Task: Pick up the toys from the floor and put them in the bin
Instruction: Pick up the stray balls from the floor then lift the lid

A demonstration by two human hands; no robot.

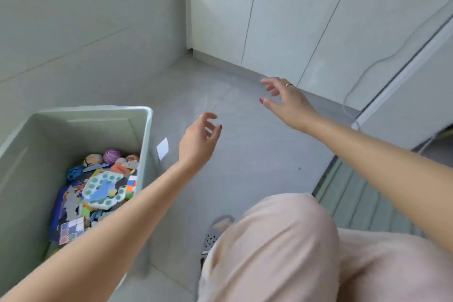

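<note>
Toys [98, 189] sit in a heap inside the pale green bin [147, 144] at lower left: a checkered cube puzzle [72, 229] nearest, then a round white board w/ teal dots [104, 189], a colour cube [131, 185] by the bin's right wall, a blue holed ball [76, 173], and at the far end a purple ball [112, 155] next to a tan ball [92, 160]. An orange soft toy [125, 164] lies just right of the balls.

Nearest the camera, the person's knee in pale pink trousers [282, 247] fills the bottom centre-right; a grey patterned slipper [213, 238] shows just left of it on the grey tiled floor [245, 149]. Left forearm crosses over the bin's near right corner.

Left hand [198, 142] hangs in the air just right of the bin, past its rim, fingers loosely curled & relaxed, holding nothing. A white label [162, 148] shows on the bin's outer wall close to that wrist.

Right hand [285, 102] is further out, over the floor, fingers spread & slack, also holding nothing; a ring [289, 85] on one finger, red polish on nails.

Beyond: white cabinet doors [282, 14] along the far wall, a thin cable [353, 86] trailing down at right, tiled wall [85, 19] behind the bin.
</note>
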